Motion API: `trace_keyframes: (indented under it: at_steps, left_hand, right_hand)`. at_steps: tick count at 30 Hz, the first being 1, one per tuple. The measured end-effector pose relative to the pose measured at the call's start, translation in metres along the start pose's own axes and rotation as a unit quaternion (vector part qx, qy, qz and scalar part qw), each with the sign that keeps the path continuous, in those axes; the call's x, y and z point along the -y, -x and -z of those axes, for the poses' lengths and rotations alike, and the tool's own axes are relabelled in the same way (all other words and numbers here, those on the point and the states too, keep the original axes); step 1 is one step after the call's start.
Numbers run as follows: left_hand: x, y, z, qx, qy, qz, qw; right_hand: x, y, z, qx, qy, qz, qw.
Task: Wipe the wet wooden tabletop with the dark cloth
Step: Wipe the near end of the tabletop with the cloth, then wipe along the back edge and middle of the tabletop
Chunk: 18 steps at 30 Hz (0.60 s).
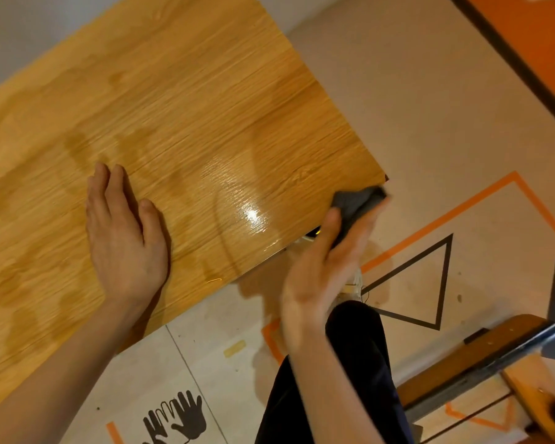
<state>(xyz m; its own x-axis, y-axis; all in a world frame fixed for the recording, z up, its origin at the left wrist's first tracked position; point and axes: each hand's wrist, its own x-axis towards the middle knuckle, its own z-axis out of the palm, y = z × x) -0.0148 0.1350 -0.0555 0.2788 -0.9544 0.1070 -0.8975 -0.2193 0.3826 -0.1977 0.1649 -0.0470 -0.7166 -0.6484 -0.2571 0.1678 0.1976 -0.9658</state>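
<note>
I am resting my left hand [125, 232] flat on the wet wooden tabletop [180, 123], fingers straight and together, holding nothing. My right hand [326, 270] is hanging just off the table's near right corner, thumb and fingers pinching the dark cloth [356, 201] (the hand is blurred, so the grip is hard to read exactly). The cloth is sitting at that corner's edge. Damp patches are darkening the wood beyond my left hand.
</note>
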Motion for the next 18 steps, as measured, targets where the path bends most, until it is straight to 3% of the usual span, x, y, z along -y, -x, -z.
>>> trace_keyframes:
  at_steps: [6, 9, 14, 18]
  left_hand:
    - [0.004, -0.004, 0.001, 0.001, 0.051, 0.010, 0.999]
    - [0.006, -0.004, 0.003, 0.003, 0.109, -0.003, 0.994]
    - [-0.025, -0.025, -0.002, 0.028, 0.086, -0.026, 0.996]
    - [-0.071, -0.049, -0.019, 0.057, 0.076, -0.035, 0.995]
  right_hand:
    - [0.009, -0.071, 0.025, 0.059, 0.042, 0.022, 0.997]
    - [0.033, -0.132, 0.039, 0.163, 0.134, 0.044, 0.976]
    - [0.055, -0.162, 0.033, 0.371, 0.203, 0.084, 0.902]
    - [0.048, -0.142, 0.055, 0.403, 0.159, 0.065, 0.899]
